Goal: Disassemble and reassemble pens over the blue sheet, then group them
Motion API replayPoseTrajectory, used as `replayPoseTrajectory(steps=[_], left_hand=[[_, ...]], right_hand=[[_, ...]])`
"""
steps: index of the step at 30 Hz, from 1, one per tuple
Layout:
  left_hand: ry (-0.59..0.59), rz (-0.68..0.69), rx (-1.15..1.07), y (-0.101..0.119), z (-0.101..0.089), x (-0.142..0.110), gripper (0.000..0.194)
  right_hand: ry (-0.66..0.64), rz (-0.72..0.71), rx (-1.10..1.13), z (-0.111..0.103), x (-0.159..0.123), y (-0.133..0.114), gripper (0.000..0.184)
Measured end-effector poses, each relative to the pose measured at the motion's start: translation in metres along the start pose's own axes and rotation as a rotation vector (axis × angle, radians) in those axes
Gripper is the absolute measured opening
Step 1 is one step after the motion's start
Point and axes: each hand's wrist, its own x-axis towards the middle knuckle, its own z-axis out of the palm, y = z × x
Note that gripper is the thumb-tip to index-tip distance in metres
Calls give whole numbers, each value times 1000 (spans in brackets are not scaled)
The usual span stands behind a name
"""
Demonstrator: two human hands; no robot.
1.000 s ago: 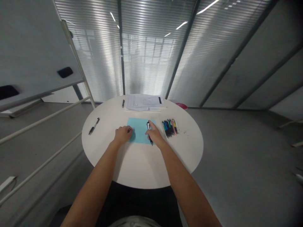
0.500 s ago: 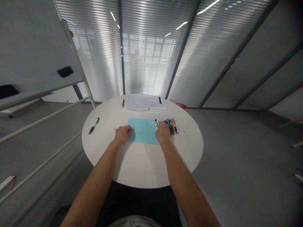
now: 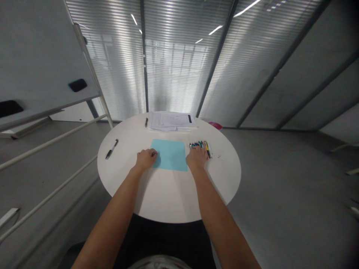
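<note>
Pens [image 3: 200,144] are lying side by side on the table [image 3: 166,198], just right of the blue sheet [image 3: 169,155], the row looking largely set out; a black-and-white pen [image 3: 112,149] at the table's left and a dark pen [image 3: 146,122] beside the papers [image 3: 169,121] are lying outside it. The right hand [image 3: 196,157] is resting palm-down over the row; I cannot tell whether its hidden fingers are gripping one. The left hand [image 3: 146,158] is resting at the sheet's left edge, fingers curled, their hold unclear
</note>
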Motion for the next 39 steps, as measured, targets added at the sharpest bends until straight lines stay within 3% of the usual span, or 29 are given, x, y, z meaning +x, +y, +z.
replayPoseTrajectory(steps=[5,19,23,27,29,39], left_hand=[[5,10,-2,-1,-1,-1,29],[-7,-10,26,0,-1,-2,31],[-16,-13,29,0,-1,-2,32],[-2,4,29,0,-1,-2,32],[-2,-1,29,1,-2,-1,31],[1,-51,48,12,-8,-3,31]], right_hand=[[-59,67,19,-1,4,5,36],[-25,120,33,-2,13,13,32],[-3,13,94,-3,11,3,31],[-120,-230,187,-3,3,-12,27],[-187,-284,171,-2,0,-17,25],[-254,-256,254,8,0,-17,24]])
